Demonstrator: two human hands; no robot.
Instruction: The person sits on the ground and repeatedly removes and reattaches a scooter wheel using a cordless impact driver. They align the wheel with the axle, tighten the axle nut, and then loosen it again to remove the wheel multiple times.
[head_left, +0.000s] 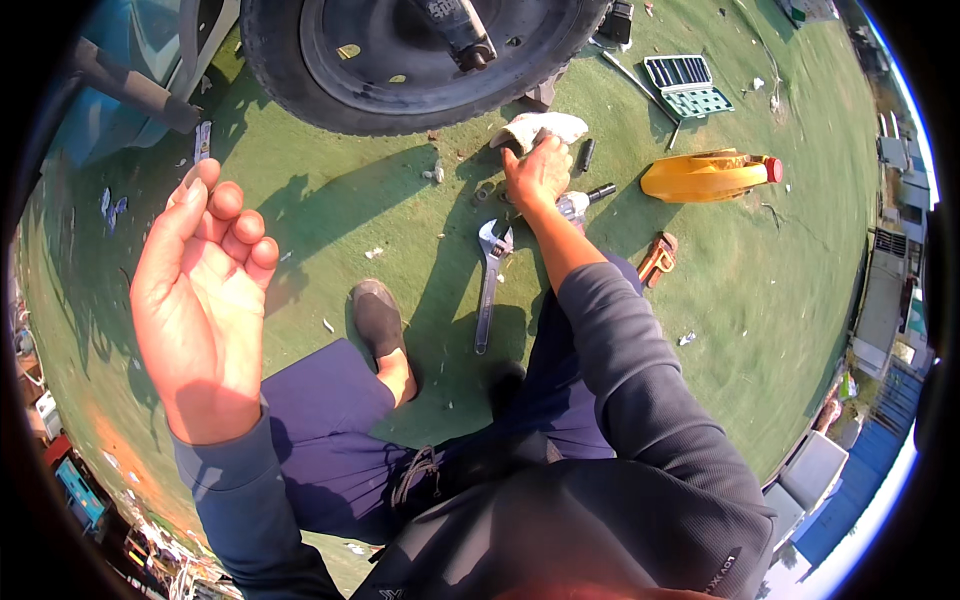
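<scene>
My left hand (205,290) is raised on the left, palm up, with its fingers loosely curled and nothing seen in it. Out in front, my right hand (540,172) closes on a crumpled white cloth (557,126) on the green ground; its fingertips are partly hidden. Under my right wrist lies a power tool (573,206) with a black socket on its nose, largely covered by the arm. A loose black socket (587,154) rests beside the cloth. Nearer to me is a large adjustable wrench (488,290), and small round metal parts (483,191) lie left of my wrist.
A black-tyred wheel (340,110) stands at the top, a dark cylinder (460,35) jutting from its hub. To the right are a yellow jug (700,178) with a red cap, an orange pipe wrench (658,260), an open green socket case (697,103) and a long metal bar (640,85).
</scene>
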